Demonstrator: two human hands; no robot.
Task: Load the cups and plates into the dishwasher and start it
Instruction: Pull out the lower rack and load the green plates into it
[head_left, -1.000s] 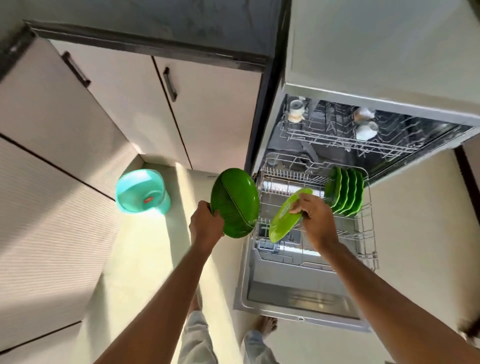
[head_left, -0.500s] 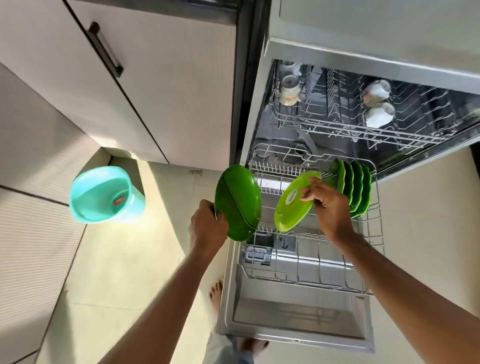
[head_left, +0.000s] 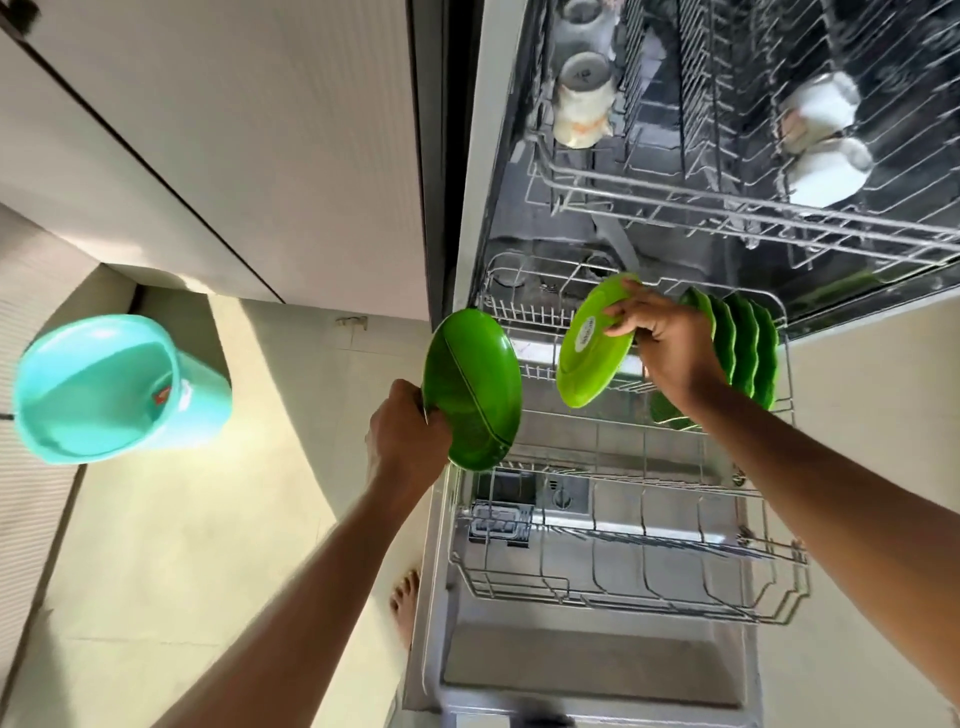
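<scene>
Pinching the light-green plate (head_left: 592, 358) by the rim in the right hand (head_left: 670, 353) just beside the racked green plates (head_left: 748, 348), tip it upright and seat it next to them, with the dark-green plate (head_left: 475, 395) gripped in the left hand (head_left: 405, 441) held well clear of them.

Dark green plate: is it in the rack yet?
No, the left hand holds the dark green plate up in the air, outside the lower rack.

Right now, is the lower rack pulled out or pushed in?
Pulled out. The lower rack sits out over the open door, with green plates standing in it.
</scene>
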